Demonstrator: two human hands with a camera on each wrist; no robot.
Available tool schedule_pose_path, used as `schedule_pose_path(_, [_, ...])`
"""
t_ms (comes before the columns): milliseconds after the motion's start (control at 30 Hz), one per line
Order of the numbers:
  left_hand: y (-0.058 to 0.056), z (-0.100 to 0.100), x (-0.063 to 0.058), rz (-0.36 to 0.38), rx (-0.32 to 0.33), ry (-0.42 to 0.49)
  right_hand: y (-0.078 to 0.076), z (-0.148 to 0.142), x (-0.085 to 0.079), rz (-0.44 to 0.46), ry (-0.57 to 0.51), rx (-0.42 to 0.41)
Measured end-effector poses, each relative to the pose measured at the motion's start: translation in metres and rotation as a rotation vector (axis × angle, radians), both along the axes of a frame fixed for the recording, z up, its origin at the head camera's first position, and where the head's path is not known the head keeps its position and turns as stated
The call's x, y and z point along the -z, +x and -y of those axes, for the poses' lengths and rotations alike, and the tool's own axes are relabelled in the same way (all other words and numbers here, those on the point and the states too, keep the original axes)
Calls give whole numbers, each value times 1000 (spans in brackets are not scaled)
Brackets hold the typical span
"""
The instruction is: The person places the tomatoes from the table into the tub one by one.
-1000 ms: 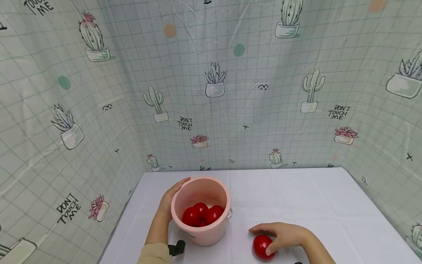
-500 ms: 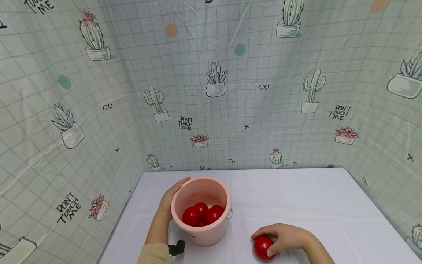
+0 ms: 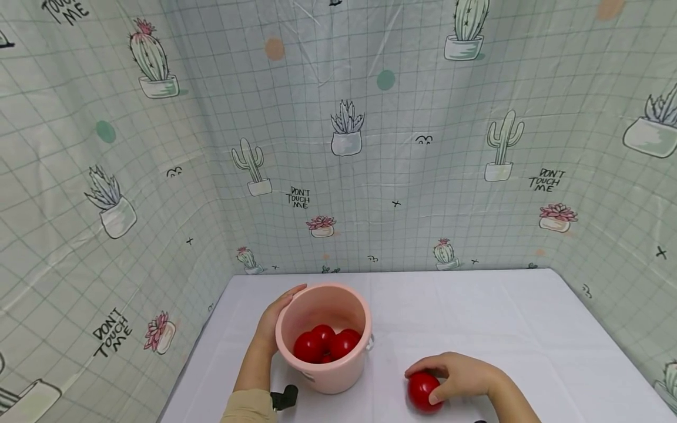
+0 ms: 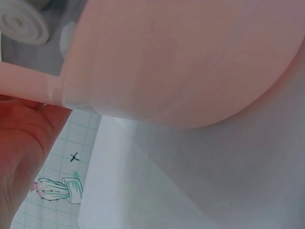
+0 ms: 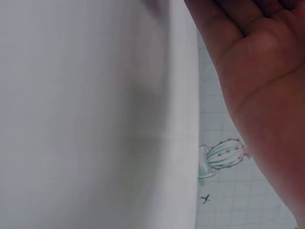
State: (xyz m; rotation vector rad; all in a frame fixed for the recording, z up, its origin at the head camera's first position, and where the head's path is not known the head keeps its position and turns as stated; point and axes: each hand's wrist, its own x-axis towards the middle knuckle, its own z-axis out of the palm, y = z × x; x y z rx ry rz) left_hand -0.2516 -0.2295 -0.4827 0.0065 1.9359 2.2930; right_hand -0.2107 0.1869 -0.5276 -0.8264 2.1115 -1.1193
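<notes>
A pink bucket (image 3: 338, 376) stands on the white table, its mouth tipped toward me, with several shiny red balls (image 3: 309, 348) inside. My left hand (image 3: 271, 320) holds the bucket's left side near the rim; its thumb is hidden. In the left wrist view, the palm (image 4: 28, 143) lies below the pink rim beside the bucket wall (image 4: 167, 57). To the right of the bucket, my right hand (image 3: 462, 376) grips one more red ball (image 3: 423, 392), thumb on the near side and fingers over the far side. The right wrist view shows the palm (image 5: 267, 81), but not the ball.
A white cloth covers the table (image 3: 465, 317). Grid-patterned curtains (image 3: 391, 176) with cactus prints rise behind it and along both sides. A metal handle joint (image 3: 369, 342) sits on the bucket's right side. A black strap piece (image 3: 284, 398) shows by the left sleeve (image 3: 250, 406).
My right hand has closed its fingers around the red ball and shifted it slightly right and away from me. The left hand and bucket stay in place.
</notes>
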Motion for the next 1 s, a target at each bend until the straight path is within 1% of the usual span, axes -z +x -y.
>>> schedule_pose_path(67, [0,0,0,4,-4,6,-3,1,-7,-13,1,8])
schedule_pose_path(200, [0,0,0,-1,-5,-10,-13,1,-24,-74,4,-4])
schedule_pose_path(400, [0,1,1,2,-3,-28,-32,6,-56,-121,24,-12])
schedule_pose_path(533, [0,1,2,-7,1,-38,-45,12,-81,-140,24,-19])
schedule_pose_path(667, [-1,1,2,-4,3,-21,-57,21,-103,-154,8,-37])
schedule_pose_path(767, [0,1,1,7,-3,-1,-64,29,-118,-161,-3,-54])
schedule_pose_path(900, [-1,1,1,11,-4,-1,-72,42,-137,-172,8,-76])
schedule_pose_path(1000, [-1,1,2,15,-7,0,-78,55,-150,-160,14,-100])
